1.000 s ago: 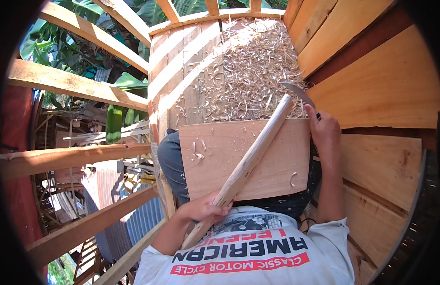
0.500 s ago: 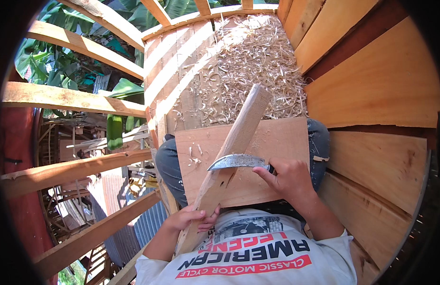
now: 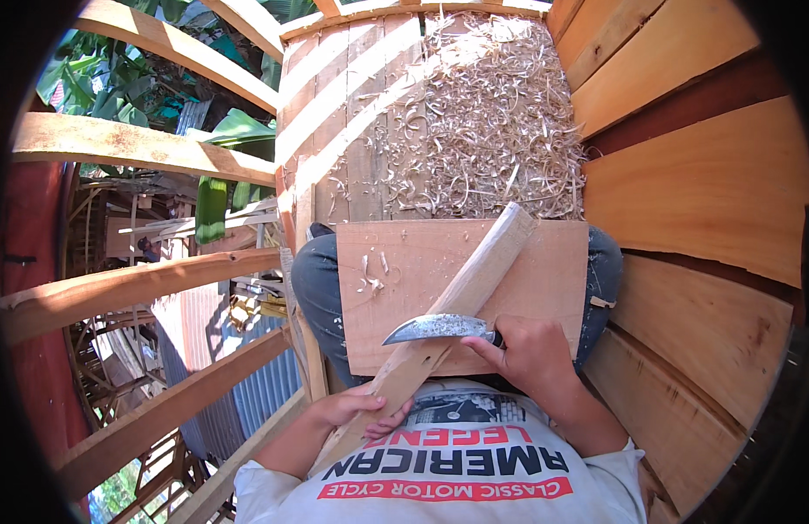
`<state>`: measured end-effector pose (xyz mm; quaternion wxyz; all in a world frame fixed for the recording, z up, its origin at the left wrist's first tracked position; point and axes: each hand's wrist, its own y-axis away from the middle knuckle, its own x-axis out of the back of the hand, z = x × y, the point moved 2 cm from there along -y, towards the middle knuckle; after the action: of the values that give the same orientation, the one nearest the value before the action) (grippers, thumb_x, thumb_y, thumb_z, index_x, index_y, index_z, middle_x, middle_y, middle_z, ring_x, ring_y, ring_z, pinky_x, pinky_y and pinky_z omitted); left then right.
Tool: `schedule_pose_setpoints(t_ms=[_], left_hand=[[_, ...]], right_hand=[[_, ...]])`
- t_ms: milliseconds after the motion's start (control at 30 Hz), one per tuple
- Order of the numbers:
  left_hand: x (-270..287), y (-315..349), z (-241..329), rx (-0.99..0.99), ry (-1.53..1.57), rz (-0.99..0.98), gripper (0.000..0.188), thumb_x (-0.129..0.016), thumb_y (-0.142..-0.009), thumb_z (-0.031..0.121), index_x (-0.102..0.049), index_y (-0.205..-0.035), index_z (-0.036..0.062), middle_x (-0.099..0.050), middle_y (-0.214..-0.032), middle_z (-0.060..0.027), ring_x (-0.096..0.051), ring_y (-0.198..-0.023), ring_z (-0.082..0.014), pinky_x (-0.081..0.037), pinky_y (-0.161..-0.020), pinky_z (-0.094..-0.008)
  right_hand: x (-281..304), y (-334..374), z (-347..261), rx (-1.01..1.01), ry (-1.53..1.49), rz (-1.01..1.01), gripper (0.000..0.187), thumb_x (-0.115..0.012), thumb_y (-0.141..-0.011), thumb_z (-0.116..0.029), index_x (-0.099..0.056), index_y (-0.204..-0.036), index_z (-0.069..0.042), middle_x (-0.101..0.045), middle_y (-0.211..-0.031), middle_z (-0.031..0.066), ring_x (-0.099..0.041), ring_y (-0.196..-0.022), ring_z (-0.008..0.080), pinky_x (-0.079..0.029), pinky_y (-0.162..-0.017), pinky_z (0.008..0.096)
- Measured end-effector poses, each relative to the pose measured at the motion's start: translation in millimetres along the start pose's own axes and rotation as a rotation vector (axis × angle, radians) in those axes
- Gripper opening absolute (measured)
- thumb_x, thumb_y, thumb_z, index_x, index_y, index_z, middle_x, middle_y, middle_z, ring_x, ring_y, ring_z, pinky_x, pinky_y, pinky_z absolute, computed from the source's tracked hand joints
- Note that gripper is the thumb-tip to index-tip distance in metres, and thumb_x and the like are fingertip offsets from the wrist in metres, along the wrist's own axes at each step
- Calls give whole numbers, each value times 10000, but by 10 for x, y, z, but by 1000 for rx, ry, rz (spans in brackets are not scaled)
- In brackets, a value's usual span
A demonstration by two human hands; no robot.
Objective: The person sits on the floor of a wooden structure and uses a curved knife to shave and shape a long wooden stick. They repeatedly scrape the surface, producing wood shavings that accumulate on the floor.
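Observation:
A long squared piece of wood (image 3: pixel 481 271) slants from my belly up to the right, over a flat wooden board (image 3: pixel 378 249) that lies across my lap. Near its lower end my left hand (image 3: pixel 363 412) is wrapped round the wood. My right hand (image 3: pixel 535 349) grips the dark handle of a knife with a broad, curved, speckled blade (image 3: pixel 439 327). The blade lies across the wood about midway, its tip pointing left. A small dark notch shows in the wood just below the blade. The handle is mostly hidden by my fingers.
Curled wood shavings (image 3: pixel 501 122) cover much of the plank floor ahead, and a few lie on the board's left side. Wooden rails (image 3: pixel 142 284) run along the left, with rooftops and leaves beyond. A plank wall (image 3: pixel 693 183) stands close on my right.
The wood has tilted further right and its far end has come nearer to me. My right hand and the knife have moved slightly nearer to me. Both hands keep their grip.

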<state>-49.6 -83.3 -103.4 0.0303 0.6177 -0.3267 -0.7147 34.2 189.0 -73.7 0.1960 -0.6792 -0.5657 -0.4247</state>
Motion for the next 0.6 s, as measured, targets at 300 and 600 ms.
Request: schedule_pose_setpoints(t_ms=[300,600], left_hand=[[80,-161,-232,-55,109,-3,526,-628,-865,409,-450,-1133,-7,-428,-721,-26,-412,-562,-85,-334,-481,-213],[107,-170,-284,-59,149,-34,538,-636,-861,395,-439,-1152,-12,-418,-739,-27,-420,-576,-85,-377,-435,-220]], right_hand=[[-91,10,40,-40,144,-50,580,-593,-847,-576,-624,-627,-40,-596,-548,150,-610,-479,313,-476,-448,400],[246,-209,357,-290,259,29,600,-589,-851,-575,-633,-608,-28,-586,-534,185,-615,-479,331,-491,-453,399]])
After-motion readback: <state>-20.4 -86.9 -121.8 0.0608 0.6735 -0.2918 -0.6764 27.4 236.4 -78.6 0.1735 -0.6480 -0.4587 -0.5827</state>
